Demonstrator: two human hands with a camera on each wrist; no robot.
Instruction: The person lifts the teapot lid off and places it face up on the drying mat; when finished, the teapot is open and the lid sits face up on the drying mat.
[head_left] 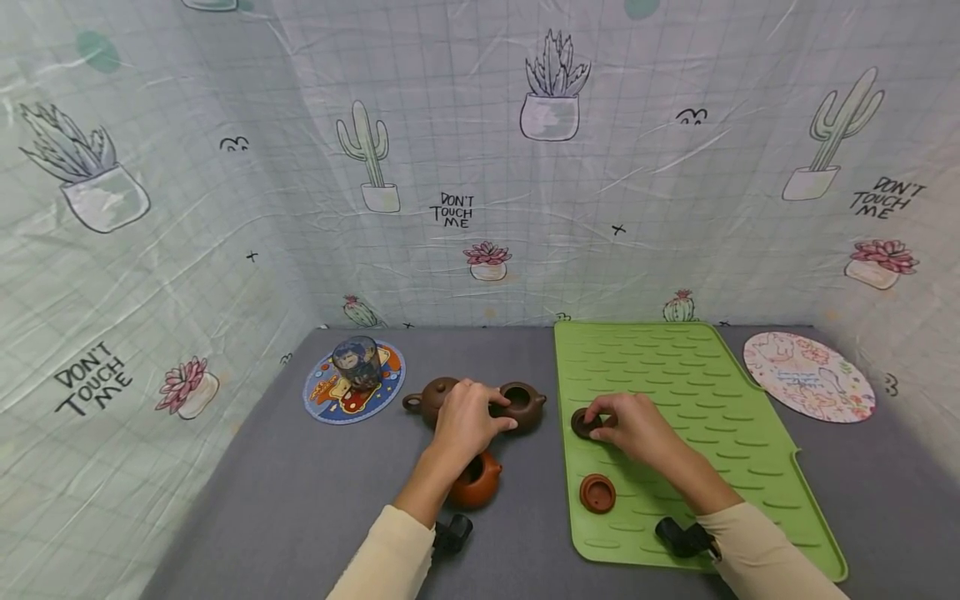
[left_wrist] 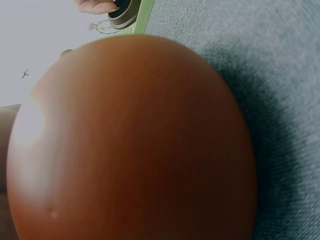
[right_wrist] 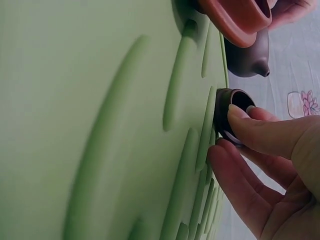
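Observation:
With its thumb and fingers, my left hand (head_left: 468,415) grips the left side of an open dark brown teapot (head_left: 531,414), whose spout points right; its handle side is hidden by the hand. On the green mat, my right hand (head_left: 637,425) pinches a dark brown teapot lid (right_wrist: 222,112) that lies hollow side up. A reddish-brown lid (head_left: 597,493) sits nearer on the same mat. Below my left wrist stands an open orange-brown teapot (head_left: 480,492), which fills much of the left wrist view. Partly behind my left hand is another brown teapot (head_left: 429,404) with its lid on.
The ridged green mat (head_left: 645,358) covers the right-middle of the grey table (head_left: 300,508). A clear glass (head_left: 357,362) stands on a round blue patterned placemat (head_left: 322,400) at the back left. A round pink-and-white placemat (head_left: 810,375) lies at the right. Patterned cloth (head_left: 480,167) surrounds the table.

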